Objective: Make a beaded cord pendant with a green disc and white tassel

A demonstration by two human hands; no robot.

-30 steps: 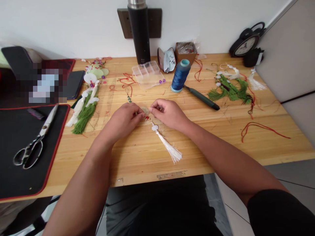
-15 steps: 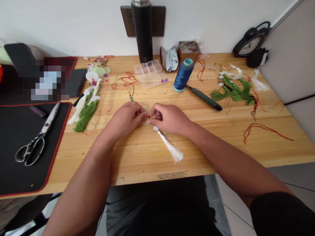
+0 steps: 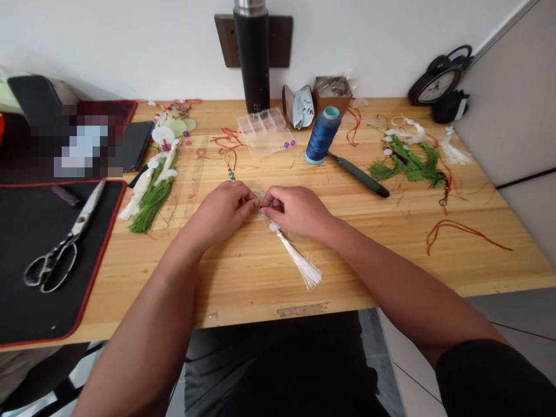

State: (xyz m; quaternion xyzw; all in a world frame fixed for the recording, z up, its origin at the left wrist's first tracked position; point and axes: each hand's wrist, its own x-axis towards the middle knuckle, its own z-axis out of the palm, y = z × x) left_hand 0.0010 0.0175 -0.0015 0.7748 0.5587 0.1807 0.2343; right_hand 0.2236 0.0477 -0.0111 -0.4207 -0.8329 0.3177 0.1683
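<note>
My left hand (image 3: 219, 211) and my right hand (image 3: 295, 211) meet at the middle of the wooden table (image 3: 347, 249), their fingertips pinching a small ornament. A pale round disc (image 3: 259, 194) shows just behind the fingers. A speck of red cord or bead shows between the fingertips, but the hands hide most of it. Below them hangs a white flower-shaped piece (image 3: 274, 226), with a white silky tassel (image 3: 302, 263) lying on the wood. Farther up, a green beaded string (image 3: 230, 172) lies near my left hand.
Scissors (image 3: 56, 255) lie on a black red-edged mat (image 3: 56, 301) at left. Green-and-white tassel ornaments (image 3: 152, 197), (image 3: 408, 162) lie on both sides. A blue thread spool (image 3: 322, 135), a dark-handled tool (image 3: 358, 175), a plastic compartment box (image 3: 263, 132) and red cords surround the work.
My hands have drawn closer together, and the fingertips now close around the small red part. The white flower piece and tassel have shifted slightly, with the tassel's top drawn nearer my hands.
</note>
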